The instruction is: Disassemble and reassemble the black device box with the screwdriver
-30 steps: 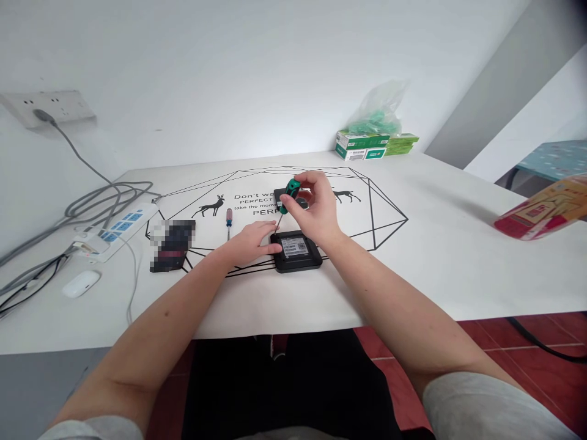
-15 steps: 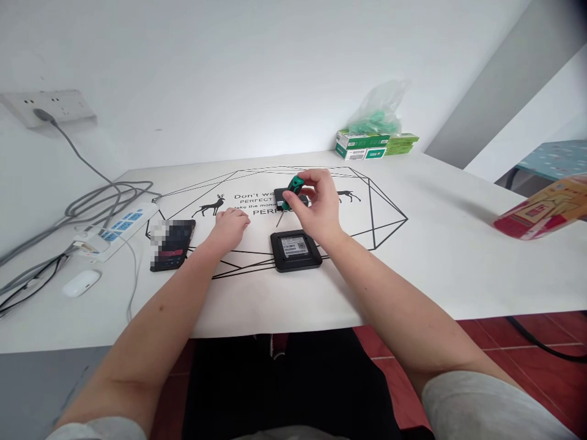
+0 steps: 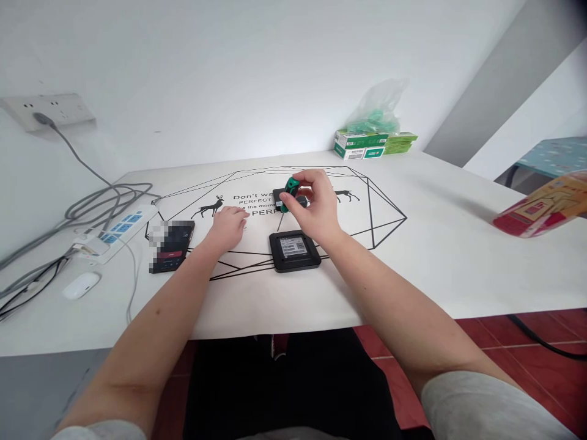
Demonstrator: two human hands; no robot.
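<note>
My right hand (image 3: 316, 205) grips a screwdriver (image 3: 290, 189) by its green-and-black handle. The thin shaft slants down to the upper left corner of a black square case (image 3: 296, 261); I cannot tell whether the tip touches it. A white printed label shows in the recessed middle of the case, which lies flat. Further back, a second dark object (image 3: 277, 200) is partly hidden by the handle and my right hand. On the mat to the left rests my left hand (image 3: 228, 227), loosely bent, with nothing visible in it.
Left of my forearm lies a phone (image 3: 174, 247). A white power strip (image 3: 121, 231), grey cables (image 3: 92, 205) and a white earbud case (image 3: 81, 285) sit further left. Green-and-white boxes (image 3: 360, 146) stand by the wall under a plastic bag (image 3: 376, 110). A red-and-yellow package (image 3: 539, 208) is at right.
The screwdriver has become a little more upright, its handle shifting slightly left and its tip down toward the case's corner. My left hand stays nearly where it was.
</note>
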